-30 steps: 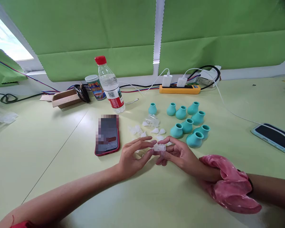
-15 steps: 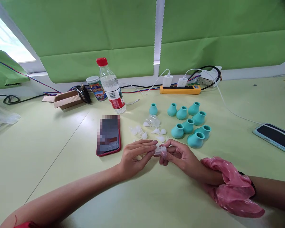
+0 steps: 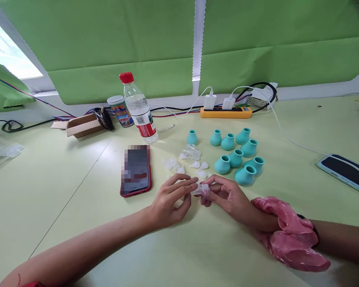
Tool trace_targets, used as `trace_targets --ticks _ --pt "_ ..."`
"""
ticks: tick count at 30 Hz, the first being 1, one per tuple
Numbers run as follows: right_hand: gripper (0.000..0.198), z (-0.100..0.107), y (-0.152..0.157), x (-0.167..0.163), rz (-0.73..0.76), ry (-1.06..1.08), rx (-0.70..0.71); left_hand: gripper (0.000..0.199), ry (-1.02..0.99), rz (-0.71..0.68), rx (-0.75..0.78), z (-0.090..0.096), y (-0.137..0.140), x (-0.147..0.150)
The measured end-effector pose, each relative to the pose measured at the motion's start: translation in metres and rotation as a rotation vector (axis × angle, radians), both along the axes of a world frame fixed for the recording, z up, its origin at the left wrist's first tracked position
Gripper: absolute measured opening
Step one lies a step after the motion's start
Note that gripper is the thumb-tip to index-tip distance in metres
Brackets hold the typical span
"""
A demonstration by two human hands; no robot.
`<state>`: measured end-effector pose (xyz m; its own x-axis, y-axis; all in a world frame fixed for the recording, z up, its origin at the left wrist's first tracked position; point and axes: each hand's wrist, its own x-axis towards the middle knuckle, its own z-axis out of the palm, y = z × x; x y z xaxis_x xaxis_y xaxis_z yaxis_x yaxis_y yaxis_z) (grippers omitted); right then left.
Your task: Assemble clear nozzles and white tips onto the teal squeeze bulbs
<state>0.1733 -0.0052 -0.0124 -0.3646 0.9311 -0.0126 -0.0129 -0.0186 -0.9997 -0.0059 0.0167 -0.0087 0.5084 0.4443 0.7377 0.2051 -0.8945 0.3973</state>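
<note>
Pale green table (image 3: 62,179) — red phone (image 3: 136,170), teal caps (image 3: 237,155), water bottle (image 3: 137,107).

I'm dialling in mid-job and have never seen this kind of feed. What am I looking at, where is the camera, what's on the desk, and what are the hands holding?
There is no machine here: these are a person's two bare hands, filmed by a camera worn on their head, looking forward and down. The left hand and right hand meet over a pale green table, pinching a small clear plastic piece between their fingers. More small clear and white plastic pieces lie just beyond. To the right of those stands a cluster of teal rubber vase-shaped caps. A red-cased phone lies to the left, and behind it stands a clear water bottle with a red cap. A yellow power strip sits at the back, and a second phone on a white cable at far right. A pink fabric scrunchie is around the right wrist.
</note>
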Motion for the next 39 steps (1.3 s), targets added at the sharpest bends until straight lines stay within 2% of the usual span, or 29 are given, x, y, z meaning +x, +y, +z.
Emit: trace_targets --ticks 7,9,13,15,18,22,33,39 --pt "0.032 0.003 -0.003 -0.001 -0.040 0.021 -0.010 0.039 -0.003 -0.088 -0.049 0.000 0.000 0.000" --pt "0.029 0.002 -0.005 0.000 -0.029 0.040 0.018 0.037 -0.042 -0.065 -0.081 -0.001 -0.001 0.000" --pt "0.022 0.000 -0.009 0.002 0.042 0.066 0.101 0.028 -0.058 0.061 -0.277 0.004 -0.004 0.000" --pt "0.020 -0.001 -0.010 0.002 0.073 0.067 0.134 0.030 -0.024 0.046 -0.342 0.006 -0.005 0.000" --pt "0.017 0.000 -0.010 0.001 0.103 0.061 0.153 0.032 -0.009 -0.035 -0.319 0.007 -0.005 0.000" --pt "0.017 -0.001 -0.010 0.000 0.119 0.023 0.176 0.025 -0.041 0.001 -0.328 0.004 -0.003 0.000" --pt "0.011 -0.002 -0.007 0.001 0.123 -0.004 0.183 0.024 -0.024 0.009 -0.571 0.005 -0.005 -0.001" --pt "0.011 -0.001 -0.009 0.000 0.130 0.012 0.205 0.025 -0.009 -0.045 -0.646 0.007 -0.005 -0.001"
